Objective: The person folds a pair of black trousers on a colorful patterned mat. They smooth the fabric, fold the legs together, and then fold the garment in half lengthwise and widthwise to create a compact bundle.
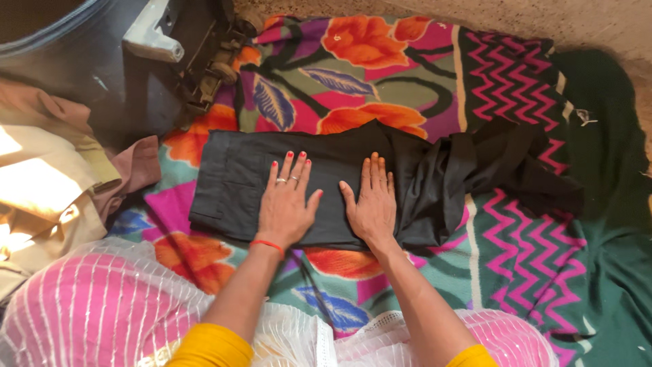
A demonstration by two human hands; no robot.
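Note:
A black garment [231,180], folded flat at its left part and bunched at its right part, lies on a flowered blanket [380,75]. My left hand [285,204] rests flat on the folded part, fingers spread, with rings and a red wrist thread. My right hand [372,204] lies flat beside it on the same garment, fingers together, pointing away from me. Neither hand grips anything.
A dark sewing machine [183,54] stands at the upper left on the blanket's edge. Beige and pinkish cloth [61,183] is piled at the left. A dark green cloth [611,224] covers the right side. My pink-and-white striped skirt [95,306] fills the bottom.

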